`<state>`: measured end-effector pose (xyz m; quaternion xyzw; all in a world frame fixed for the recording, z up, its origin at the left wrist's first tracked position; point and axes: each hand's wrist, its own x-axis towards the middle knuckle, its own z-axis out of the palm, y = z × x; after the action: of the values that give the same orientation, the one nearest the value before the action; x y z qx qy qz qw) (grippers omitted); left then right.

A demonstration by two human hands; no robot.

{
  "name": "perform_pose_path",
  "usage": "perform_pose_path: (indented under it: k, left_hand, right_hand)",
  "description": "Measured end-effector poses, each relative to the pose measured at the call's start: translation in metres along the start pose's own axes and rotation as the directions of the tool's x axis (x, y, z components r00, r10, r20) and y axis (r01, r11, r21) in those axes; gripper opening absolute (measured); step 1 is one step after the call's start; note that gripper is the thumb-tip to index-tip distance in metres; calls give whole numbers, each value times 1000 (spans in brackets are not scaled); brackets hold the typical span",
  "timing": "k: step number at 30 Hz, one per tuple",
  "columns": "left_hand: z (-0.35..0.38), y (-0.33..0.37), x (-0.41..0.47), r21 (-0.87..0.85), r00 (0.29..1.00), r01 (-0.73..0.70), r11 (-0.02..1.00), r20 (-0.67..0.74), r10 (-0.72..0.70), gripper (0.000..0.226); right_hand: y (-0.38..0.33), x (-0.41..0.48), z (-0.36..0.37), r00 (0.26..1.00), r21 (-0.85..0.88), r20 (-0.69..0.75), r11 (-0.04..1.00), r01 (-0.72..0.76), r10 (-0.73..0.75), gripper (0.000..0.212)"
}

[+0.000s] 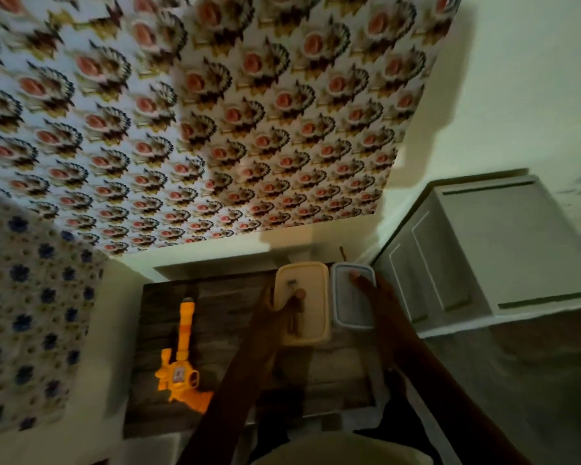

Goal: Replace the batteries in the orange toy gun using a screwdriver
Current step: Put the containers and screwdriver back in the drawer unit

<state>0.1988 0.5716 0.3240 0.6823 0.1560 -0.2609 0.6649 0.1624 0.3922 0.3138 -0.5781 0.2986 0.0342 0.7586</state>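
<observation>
The orange toy gun lies on the left part of a small dark wood-patterned table, barrel pointing away from me. A cream open container sits at the table's far right. My left hand reaches into it, fingers closed around a dark slim tool-like thing that is too blurred to name. Beside it lies a clear lid with a blue rim. My right hand rests on that lid, fingers pressed flat on it.
A grey cabinet stands right of the table. A patterned cloth hangs on the wall behind, and a blue-flowered fabric lies at the left. The whole picture is dim and blurred.
</observation>
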Motion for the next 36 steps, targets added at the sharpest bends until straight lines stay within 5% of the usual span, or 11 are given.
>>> perform_pose_path:
  k: [15, 22, 36]
  left_hand:
    - [234, -26, -39, -43, 921, -111, 993, -379, 87, 37]
    - [307, -50, -53, -16, 921, -117, 993, -376, 102, 48]
    - [483, -112, -8, -2, 963, -126, 992, -240, 122, 30]
  right_hand:
    - [-72, 59, -223, 915, -258, 395, 947, 192, -77, 28]
    - [-67, 43, -319, 965, -302, 230, 934, 191, -123, 31]
    - [-39, 94, -508, 988, -557, 37, 817, 147, -152, 27]
